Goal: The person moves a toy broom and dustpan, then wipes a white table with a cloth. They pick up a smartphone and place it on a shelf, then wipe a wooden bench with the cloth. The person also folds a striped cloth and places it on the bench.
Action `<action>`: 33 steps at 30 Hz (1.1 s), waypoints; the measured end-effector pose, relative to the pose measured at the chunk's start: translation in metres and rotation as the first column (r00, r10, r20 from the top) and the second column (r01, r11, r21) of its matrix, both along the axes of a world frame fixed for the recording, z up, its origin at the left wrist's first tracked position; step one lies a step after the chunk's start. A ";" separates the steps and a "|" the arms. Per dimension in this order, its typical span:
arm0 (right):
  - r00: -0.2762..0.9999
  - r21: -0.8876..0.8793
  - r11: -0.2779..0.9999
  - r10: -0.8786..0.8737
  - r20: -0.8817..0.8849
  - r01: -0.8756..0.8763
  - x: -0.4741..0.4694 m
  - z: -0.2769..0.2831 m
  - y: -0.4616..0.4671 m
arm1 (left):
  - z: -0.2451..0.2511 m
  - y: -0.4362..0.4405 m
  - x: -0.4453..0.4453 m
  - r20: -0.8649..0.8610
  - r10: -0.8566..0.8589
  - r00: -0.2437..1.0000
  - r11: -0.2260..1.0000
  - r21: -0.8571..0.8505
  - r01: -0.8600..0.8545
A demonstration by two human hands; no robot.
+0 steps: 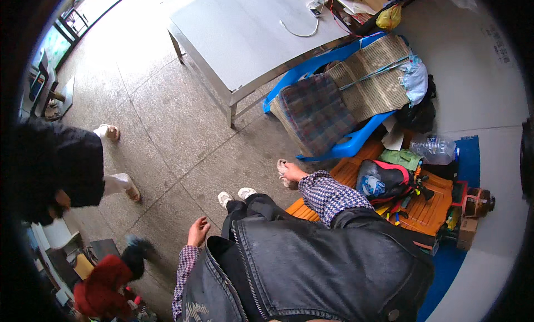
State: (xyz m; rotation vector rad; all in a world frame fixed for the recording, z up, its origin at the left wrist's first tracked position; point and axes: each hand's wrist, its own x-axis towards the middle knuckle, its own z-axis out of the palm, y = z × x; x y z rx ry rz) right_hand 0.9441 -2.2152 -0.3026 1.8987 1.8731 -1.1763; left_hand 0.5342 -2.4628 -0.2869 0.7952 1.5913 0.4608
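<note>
My right hand (295,172) is closed around a crumpled pale cloth (282,165), whose ends stick out above and below the fingers. It hangs over the floor beside the blue plastic chair (358,138), near the wooden bench (306,209). My left hand (199,231) is held low at my left side over the speckled floor, fingers loosely bent and nothing in it. A plaid cushion (317,111) and a woven mat (371,76) cover the chair.
A metal-edged table (258,38) with a white cable (302,34) stands ahead. To my right, the bench bears a black and red bag (386,178) and a large plastic bottle (434,149). At left stand a person in dark clothes (79,167) and another in red (106,286).
</note>
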 end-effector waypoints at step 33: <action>0.882 0.696 0.706 -0.405 0.241 0.135 -0.122 0.074 0.455 | 0.102 0.419 0.012 -0.036 0.030 0.999 0.997 0.074 -0.027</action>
